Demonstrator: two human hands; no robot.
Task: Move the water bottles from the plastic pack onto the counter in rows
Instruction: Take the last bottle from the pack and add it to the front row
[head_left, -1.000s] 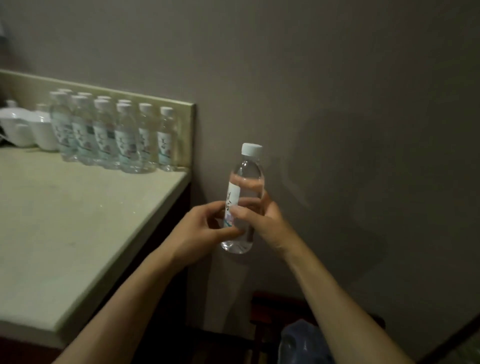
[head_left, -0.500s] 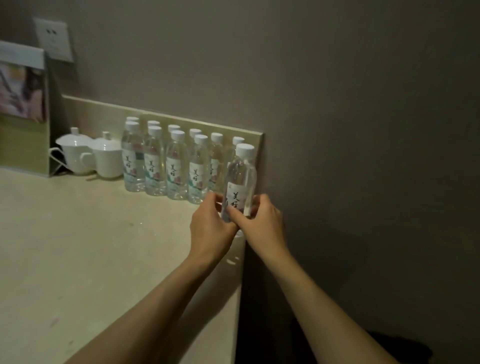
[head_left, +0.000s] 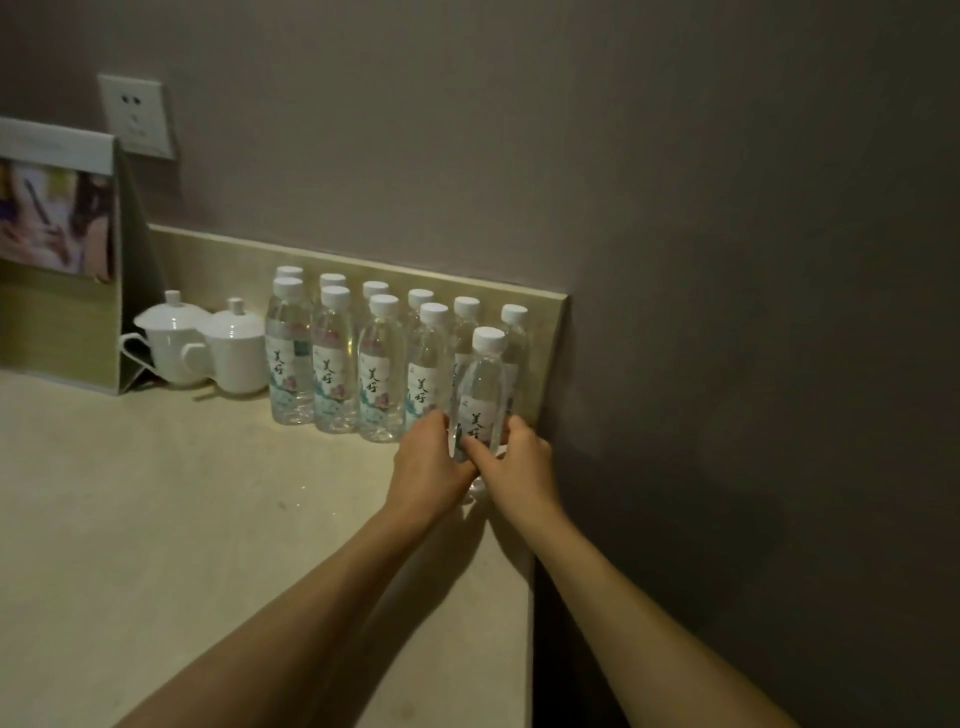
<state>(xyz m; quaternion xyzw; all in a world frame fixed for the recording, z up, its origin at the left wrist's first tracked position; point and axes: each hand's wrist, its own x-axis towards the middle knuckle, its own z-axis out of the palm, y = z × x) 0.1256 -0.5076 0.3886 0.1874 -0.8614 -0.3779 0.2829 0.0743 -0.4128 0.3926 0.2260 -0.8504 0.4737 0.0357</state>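
Note:
A clear water bottle (head_left: 482, 384) with a white cap and a printed label stands upright at the counter's far right, at the right end of the front row. My left hand (head_left: 428, 465) grips its lower left side and my right hand (head_left: 514, 467) grips its lower right side. Behind and to the left, several matching bottles (head_left: 332, 358) stand in two rows against the low backsplash. The beige counter (head_left: 182, 519) carries them all. The plastic pack is out of view.
Two white lidded cups (head_left: 208, 343) stand left of the bottles. A folded display card (head_left: 62, 254) stands at the far left under a wall socket (head_left: 137, 117). The counter's right edge (head_left: 532, 597) drops off beside a dark wall.
Both hands carried the bottle from the air right of the counter up to the right end of the front row. The view turned left toward the counter.

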